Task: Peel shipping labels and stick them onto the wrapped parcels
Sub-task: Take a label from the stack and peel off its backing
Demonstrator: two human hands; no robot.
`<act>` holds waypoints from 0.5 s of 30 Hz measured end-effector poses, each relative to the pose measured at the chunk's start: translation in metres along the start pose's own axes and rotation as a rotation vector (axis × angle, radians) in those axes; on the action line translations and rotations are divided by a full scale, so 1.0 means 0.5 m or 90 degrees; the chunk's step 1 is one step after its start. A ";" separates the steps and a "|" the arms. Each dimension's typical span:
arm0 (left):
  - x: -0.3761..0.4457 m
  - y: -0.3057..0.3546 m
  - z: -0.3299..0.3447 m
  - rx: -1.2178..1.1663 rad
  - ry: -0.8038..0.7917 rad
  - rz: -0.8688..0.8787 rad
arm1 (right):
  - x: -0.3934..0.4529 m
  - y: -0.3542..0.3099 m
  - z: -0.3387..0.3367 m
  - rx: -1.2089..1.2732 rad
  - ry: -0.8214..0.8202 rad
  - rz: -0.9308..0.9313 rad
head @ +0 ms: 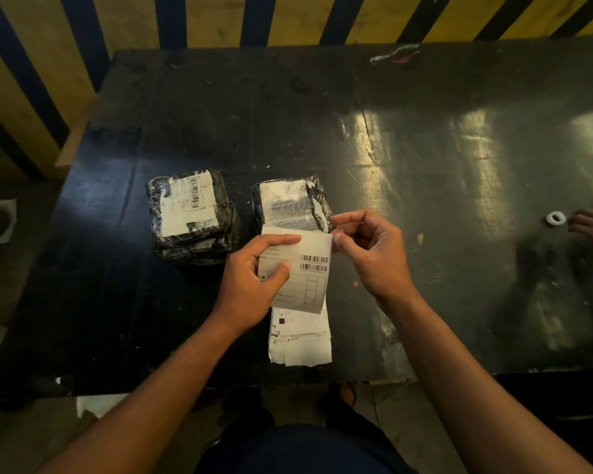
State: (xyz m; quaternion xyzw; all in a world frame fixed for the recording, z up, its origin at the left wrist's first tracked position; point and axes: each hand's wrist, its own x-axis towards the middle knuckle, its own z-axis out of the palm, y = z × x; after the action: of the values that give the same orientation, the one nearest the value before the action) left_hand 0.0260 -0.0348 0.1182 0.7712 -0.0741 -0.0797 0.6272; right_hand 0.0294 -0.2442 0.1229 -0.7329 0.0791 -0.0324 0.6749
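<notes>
Both hands, L (pixel 254 275) + R (pixel 367 251), pinching label (pixel 308 268) edges (bare table (pixel 459 200) R).

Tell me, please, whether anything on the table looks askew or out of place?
Mildly, yes. The label on the left parcel sits crooked and looks patchy, with wrinkled edges. The stack of labels lies fanned, its edges uneven. A scrap of wire or tape lies loose at the table's far edge.
</notes>
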 end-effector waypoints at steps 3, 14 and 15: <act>0.002 -0.006 -0.001 -0.007 0.001 -0.003 | 0.003 -0.001 0.001 0.012 -0.002 -0.006; 0.006 -0.008 0.002 -0.010 -0.002 -0.025 | 0.004 0.007 -0.002 0.028 0.010 0.001; 0.007 -0.007 0.002 -0.010 -0.002 -0.026 | 0.004 0.006 -0.003 0.032 0.011 0.002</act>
State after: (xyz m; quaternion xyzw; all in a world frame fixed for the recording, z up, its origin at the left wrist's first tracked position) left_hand 0.0290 -0.0360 0.1143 0.7674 -0.0586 -0.0941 0.6315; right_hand 0.0309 -0.2461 0.1197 -0.7153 0.0851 -0.0400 0.6925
